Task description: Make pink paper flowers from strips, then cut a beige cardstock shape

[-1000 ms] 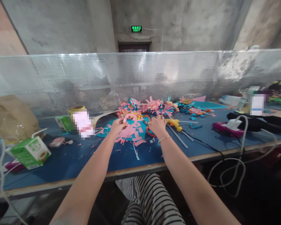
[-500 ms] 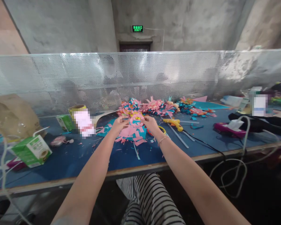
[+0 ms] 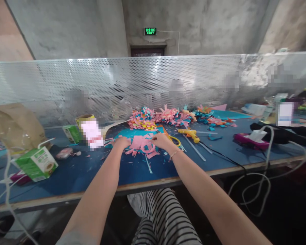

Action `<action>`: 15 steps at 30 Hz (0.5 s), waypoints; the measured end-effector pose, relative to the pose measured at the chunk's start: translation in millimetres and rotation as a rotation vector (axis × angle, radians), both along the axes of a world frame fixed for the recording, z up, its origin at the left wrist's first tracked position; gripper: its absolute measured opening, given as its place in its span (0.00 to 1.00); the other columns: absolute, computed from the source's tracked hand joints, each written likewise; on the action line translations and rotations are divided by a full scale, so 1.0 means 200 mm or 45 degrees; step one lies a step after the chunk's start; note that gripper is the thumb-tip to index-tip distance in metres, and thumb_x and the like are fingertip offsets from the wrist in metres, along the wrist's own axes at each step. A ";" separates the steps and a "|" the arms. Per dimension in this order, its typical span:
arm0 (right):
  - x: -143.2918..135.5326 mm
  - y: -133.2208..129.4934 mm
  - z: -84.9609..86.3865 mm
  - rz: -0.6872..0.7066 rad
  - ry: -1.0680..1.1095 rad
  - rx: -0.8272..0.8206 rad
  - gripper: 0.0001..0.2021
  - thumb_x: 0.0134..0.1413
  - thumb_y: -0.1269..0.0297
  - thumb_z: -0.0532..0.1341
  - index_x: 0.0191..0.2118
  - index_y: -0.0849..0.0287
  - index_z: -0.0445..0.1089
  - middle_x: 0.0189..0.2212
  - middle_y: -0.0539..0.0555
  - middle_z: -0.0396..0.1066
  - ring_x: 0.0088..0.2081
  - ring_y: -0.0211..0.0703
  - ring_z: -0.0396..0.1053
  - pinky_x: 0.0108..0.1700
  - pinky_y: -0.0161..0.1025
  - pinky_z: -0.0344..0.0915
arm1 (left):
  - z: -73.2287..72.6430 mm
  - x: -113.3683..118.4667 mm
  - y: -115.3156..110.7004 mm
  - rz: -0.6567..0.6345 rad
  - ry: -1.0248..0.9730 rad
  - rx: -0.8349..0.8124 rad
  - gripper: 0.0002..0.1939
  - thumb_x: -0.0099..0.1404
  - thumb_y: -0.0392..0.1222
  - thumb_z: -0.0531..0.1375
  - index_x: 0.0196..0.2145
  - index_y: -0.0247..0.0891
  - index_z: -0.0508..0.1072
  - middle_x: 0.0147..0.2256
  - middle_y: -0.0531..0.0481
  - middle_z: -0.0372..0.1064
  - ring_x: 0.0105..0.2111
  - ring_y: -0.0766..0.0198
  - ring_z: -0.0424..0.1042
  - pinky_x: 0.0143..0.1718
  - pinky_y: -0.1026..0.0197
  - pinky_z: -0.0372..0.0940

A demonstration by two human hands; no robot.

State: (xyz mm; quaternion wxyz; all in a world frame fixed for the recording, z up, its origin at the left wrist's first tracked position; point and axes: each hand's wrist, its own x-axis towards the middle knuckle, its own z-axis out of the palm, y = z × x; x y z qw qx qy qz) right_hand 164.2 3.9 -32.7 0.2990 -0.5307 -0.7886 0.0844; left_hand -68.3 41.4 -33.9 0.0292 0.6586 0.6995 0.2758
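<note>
Pink cut paper pieces [image 3: 139, 142] lie in a loose heap between my two hands, over a blue paper sheet [image 3: 129, 131]. At the heap's left edge is my left hand [image 3: 121, 142], low over the paper, its fingertips mostly hidden. My right hand [image 3: 162, 140] is at the right side, thumb and fingers drawn together by the pink pieces. What lies between those fingertips is too small to make out. Just beyond, fringed paper flowers [image 3: 142, 120] in pink, blue and yellow sit in a row.
Right of my hands lie a yellow glue gun [image 3: 191, 134] with a black cord, clear glue sticks [image 3: 195, 148] and a yellow-handled tool [image 3: 175, 140]. A green-white drink carton [image 3: 39, 164] stands left, near a phone [image 3: 92, 133]. A perforated metal screen [image 3: 148, 78] borders the table's back.
Both hands have come down and nearer to me, away from the flowers. The pink and yellow paper held up between them is no longer raised there; my left hand has shifted left.
</note>
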 end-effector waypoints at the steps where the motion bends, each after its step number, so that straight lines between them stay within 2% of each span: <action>1: 0.00 0.00 0.00 -0.035 -0.060 0.027 0.14 0.52 0.59 0.56 0.25 0.61 0.73 0.27 0.57 0.73 0.33 0.44 0.68 0.37 0.36 0.59 | 0.01 0.00 -0.01 0.013 0.064 -0.021 0.09 0.48 0.46 0.61 0.26 0.40 0.75 0.37 0.38 0.73 0.47 0.45 0.67 0.47 0.48 0.56; 5: 0.01 0.02 -0.02 -0.154 -0.222 0.166 0.18 0.56 0.57 0.52 0.37 0.64 0.74 0.37 0.63 0.73 0.47 0.50 0.65 0.50 0.42 0.55 | 0.05 0.01 -0.07 0.094 0.296 0.004 0.12 0.53 0.40 0.58 0.37 0.38 0.74 0.38 0.37 0.72 0.45 0.48 0.68 0.46 0.51 0.58; 8: -0.02 0.02 -0.05 -0.050 -0.304 0.177 0.17 0.55 0.59 0.55 0.46 0.63 0.70 0.45 0.62 0.70 0.52 0.49 0.61 0.54 0.42 0.53 | 0.08 0.00 -0.11 0.124 0.343 -0.002 0.16 0.57 0.33 0.52 0.43 0.34 0.71 0.41 0.34 0.69 0.43 0.48 0.69 0.43 0.52 0.60; 12: -0.07 0.01 -0.07 0.252 -0.352 0.112 0.13 0.57 0.61 0.54 0.43 0.58 0.71 0.45 0.57 0.71 0.49 0.44 0.64 0.52 0.38 0.56 | 0.10 -0.01 -0.14 0.247 0.347 -0.024 0.18 0.59 0.32 0.49 0.45 0.32 0.70 0.44 0.31 0.65 0.44 0.45 0.68 0.41 0.51 0.61; 15: -0.08 0.00 -0.07 0.313 -0.285 0.090 0.13 0.58 0.62 0.52 0.40 0.60 0.72 0.42 0.58 0.72 0.47 0.44 0.66 0.50 0.38 0.58 | 0.09 -0.02 -0.12 0.255 0.330 -0.011 0.19 0.58 0.30 0.49 0.46 0.33 0.69 0.45 0.32 0.64 0.45 0.47 0.67 0.42 0.52 0.61</action>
